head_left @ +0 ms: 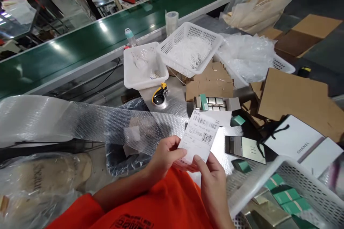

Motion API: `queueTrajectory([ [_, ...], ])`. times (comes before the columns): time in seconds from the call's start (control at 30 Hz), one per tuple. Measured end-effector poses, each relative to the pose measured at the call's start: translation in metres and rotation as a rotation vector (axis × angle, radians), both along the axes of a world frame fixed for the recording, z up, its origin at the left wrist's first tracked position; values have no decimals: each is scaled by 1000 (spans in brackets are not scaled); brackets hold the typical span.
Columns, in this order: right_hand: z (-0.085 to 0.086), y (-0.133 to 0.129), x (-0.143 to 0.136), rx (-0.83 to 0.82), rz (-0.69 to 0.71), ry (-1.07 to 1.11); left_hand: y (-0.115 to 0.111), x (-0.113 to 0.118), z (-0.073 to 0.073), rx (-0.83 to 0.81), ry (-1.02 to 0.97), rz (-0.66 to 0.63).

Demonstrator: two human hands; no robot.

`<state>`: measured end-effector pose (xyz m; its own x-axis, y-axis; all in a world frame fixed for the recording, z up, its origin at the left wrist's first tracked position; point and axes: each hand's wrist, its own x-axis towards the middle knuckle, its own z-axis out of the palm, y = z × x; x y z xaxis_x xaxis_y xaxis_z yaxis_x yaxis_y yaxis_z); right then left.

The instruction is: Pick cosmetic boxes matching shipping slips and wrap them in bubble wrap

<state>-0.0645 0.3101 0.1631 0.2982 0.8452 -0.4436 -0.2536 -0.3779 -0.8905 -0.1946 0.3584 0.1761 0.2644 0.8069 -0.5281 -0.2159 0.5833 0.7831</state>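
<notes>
A white printed shipping label [200,132] with a barcode and a QR code is held in front of my orange shirt. My left hand [168,155] pinches its lower left edge. The thumb of my right hand [211,171] presses on its lower right corner. Just beyond the label, a white open box [216,103] holds several small metallic cases and a green box. A strip of bubble wrap [131,125] runs from the roll at the left to beneath the label.
White baskets [161,48] stand at the back, one full of shredded filler. A tape dispenser [159,96] lies in front of them. At right are cardboard sheets [292,96], a white paper bag [301,145] and a basket [303,173] of green boxes. A green conveyor [80,35] runs behind.
</notes>
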Motion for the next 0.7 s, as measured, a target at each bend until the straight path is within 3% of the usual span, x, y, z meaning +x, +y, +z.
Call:
queueTrajectory([
  [0.7,-1,3,-1,30,8,66,3,3,-5,-39,-28,-16],
])
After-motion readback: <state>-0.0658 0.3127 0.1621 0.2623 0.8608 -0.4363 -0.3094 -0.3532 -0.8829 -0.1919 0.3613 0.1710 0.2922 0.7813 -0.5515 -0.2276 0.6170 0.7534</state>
